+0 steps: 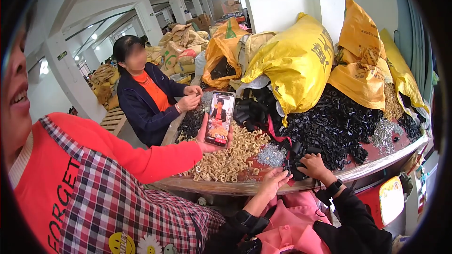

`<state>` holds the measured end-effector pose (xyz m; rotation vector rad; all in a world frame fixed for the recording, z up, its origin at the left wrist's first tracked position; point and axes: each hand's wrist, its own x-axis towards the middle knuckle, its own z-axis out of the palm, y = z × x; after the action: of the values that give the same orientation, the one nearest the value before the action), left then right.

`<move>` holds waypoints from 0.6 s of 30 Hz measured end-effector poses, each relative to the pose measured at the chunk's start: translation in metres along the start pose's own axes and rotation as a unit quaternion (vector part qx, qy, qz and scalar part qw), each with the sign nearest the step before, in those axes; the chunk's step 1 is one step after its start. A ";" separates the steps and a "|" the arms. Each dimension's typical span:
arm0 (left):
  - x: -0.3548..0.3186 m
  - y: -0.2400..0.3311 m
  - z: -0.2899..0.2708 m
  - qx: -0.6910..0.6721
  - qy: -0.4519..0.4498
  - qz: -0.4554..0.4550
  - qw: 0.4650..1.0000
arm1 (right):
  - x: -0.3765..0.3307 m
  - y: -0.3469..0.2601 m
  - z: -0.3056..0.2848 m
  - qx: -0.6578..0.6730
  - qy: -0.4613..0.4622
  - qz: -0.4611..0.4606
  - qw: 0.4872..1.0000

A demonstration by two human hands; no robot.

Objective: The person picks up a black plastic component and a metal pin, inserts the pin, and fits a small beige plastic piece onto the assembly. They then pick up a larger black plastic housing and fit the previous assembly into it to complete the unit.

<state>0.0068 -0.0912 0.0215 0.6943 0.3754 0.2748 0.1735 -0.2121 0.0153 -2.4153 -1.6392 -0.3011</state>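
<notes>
My left hand is at the table's near edge, thumb and fingertips pinched on a small black plastic piece. Just to its right, my right hand has its fingers bent over the black parts lying at the edge; what they grip is hidden. Beyond both hands spreads a large heap of small black plastic parts. A little pile of clear small pieces lies left of them, near a red strap. Farther left is a heap of tan curved pieces.
At left, a co-worker in red holds out a phone over the tan heap. Another person in a dark jacket handles something small across the table. Yellow sacks and orange sacks stand at the back. Silvery pieces lie right.
</notes>
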 end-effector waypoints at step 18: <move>0.027 -0.009 -0.005 -0.024 -0.023 -0.045 0.998 | 0.019 -0.003 0.023 -0.065 -0.050 -0.067 0.994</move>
<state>0.0305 -0.0851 0.0054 0.6336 0.3546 0.1816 0.1791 -0.1877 -0.0014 -2.4540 -1.8866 -0.3216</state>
